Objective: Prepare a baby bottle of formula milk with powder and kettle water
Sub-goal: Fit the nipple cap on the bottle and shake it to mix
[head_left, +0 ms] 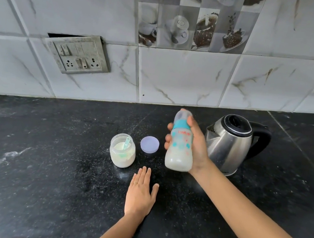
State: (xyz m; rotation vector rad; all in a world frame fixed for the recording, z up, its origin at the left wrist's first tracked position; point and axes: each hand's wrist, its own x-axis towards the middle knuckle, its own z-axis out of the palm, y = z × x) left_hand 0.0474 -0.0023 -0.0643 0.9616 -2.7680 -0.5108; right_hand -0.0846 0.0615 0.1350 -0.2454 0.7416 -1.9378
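Observation:
My right hand (196, 144) grips a baby bottle (179, 154) with a teal collar and clear cap, held upright above the black counter; milky liquid fills its lower part. My left hand (140, 193) lies flat on the counter, palm down, fingers apart, holding nothing. An open jar of white powder (122, 152) with a teal scoop inside stands left of the bottle. Its pale purple lid (149, 144) lies beside it. A steel kettle (229, 145) with a black lid and handle stands just right of my right hand.
The black stone counter (45, 163) is dusted with white powder around the jar. A tiled wall runs behind, with a switch and socket plate (79, 54) at the left. The counter's front edge crosses the bottom of the view.

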